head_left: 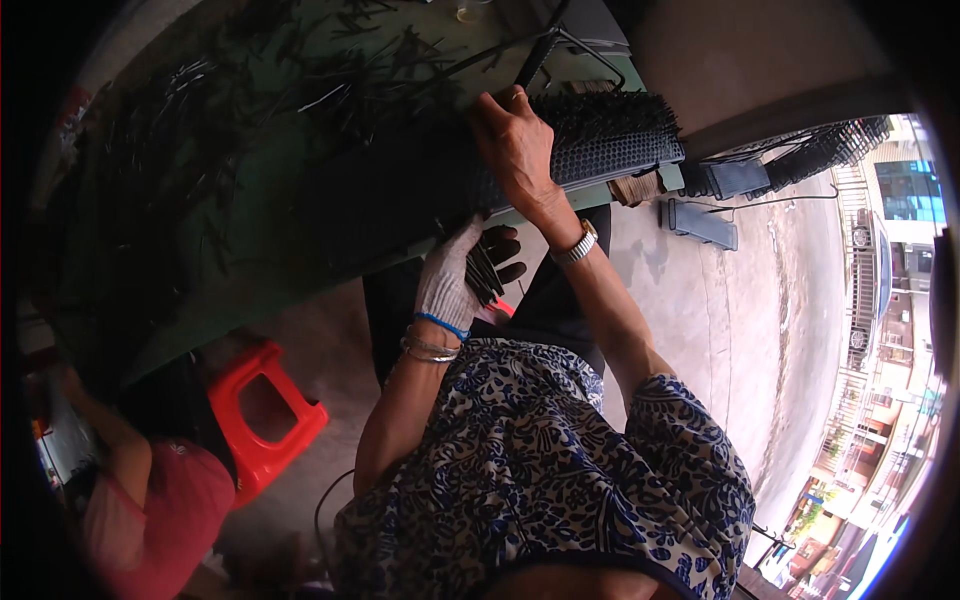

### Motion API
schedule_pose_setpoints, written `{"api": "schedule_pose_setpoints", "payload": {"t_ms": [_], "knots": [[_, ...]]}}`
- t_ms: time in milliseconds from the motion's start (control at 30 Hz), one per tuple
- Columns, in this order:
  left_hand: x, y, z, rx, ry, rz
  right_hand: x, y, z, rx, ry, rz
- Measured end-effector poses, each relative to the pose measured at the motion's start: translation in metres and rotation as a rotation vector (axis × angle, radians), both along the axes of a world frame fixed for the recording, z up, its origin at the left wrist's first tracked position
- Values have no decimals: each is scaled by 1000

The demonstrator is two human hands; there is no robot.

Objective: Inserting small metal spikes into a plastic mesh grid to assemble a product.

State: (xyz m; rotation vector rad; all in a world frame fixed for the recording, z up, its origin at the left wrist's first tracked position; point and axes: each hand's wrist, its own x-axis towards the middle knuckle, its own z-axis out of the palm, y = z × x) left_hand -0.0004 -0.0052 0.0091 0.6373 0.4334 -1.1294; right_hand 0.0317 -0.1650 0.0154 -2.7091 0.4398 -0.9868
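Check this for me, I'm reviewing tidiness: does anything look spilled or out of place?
Perhaps the dark strips at upper left: they lie scattered over the table, pointing every way, whereas the bundle in the left hand is roughly aligned.

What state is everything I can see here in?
Left hand: gloved, closed on dark strips
Dark strips: some bunched, others scattered on the green table
Right hand: bare, fingers curled, grip unclear
Textured panel: lying at the table's edge
Wristwatch: worn
Grey tray: lying on the floor
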Motion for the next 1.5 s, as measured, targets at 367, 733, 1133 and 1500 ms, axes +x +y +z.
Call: {"api": "schedule_pose_setpoints", "payload": {"t_ms": [367,733,1133,1500], "knots": [[2,2,-2,93,-211,-1,-7,-3,5,-27,116,-29],[-2,7,16,179,-380,-80,-64,-3,32,981,488,449],[0,7,-7,-5,-66,-41,-49,-1,33,392,-166,99],[2,5,-29,-69,-20,-34,-25,-2,0,346,-202,43]]}}
